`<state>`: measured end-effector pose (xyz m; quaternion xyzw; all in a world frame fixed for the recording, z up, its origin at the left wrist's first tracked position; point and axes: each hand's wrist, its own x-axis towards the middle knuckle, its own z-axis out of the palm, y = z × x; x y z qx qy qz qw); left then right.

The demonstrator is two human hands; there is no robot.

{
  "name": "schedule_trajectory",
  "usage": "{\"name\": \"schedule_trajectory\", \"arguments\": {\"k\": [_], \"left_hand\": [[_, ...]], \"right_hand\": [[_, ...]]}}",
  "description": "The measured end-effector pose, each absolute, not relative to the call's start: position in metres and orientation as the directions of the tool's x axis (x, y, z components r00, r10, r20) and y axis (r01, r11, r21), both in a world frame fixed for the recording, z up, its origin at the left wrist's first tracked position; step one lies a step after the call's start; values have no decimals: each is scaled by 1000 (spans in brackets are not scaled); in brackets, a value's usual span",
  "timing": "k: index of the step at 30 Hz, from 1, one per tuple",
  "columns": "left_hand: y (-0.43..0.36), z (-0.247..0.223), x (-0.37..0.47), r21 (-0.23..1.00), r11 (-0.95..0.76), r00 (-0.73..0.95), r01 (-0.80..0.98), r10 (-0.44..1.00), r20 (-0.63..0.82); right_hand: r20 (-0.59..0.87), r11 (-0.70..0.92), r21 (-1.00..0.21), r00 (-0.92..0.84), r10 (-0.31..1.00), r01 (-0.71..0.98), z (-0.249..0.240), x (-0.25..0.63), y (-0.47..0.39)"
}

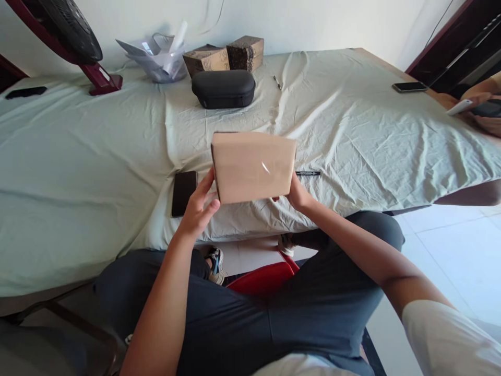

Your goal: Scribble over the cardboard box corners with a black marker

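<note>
A plain tan cardboard box [254,169] is lifted between my two hands, over the front part of the cloth-covered table. My left hand [199,206] presses against the box's left side, with its thumb near the lower left corner. On the opposite side, my right hand [297,193] grips the lower right edge, its fingers partly hidden behind the box. A dark phone-like slab [183,194] lies on the cloth just left of my left hand. Right of the box, a black pen [308,173] rests on the cloth.
A black zip case [223,89] stands behind the box, with two patterned boxes [207,59] [246,53] and a clear plastic basket [164,67] beyond. A fan [104,78] is at back left. Another person's hand [479,96] holds a white object at far right, near a phone [409,87].
</note>
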<state>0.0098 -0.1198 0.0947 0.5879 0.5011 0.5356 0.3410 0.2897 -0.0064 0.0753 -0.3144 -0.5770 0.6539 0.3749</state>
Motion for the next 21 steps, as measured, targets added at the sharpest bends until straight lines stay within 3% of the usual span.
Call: {"name": "schedule_trajectory", "arguments": {"k": [6,15,18,21], "left_hand": [[-122,86,2,942,-232,-135,244,953,270],[-126,85,1,942,-331,-147,53,931,335],[-130,95,8,958,-218,-219,-187,960,176],[-131,96,18,914,70,-107,-399,987,-122]], "right_hand": [[83,48,-996,-513,855,-80,101,293,-16],[122,123,-992,-512,850,-31,107,297,-15],[276,298,-954,-468,840,-29,113,304,-14],[473,508,-859,-475,742,-62,118,309,-14]]}}
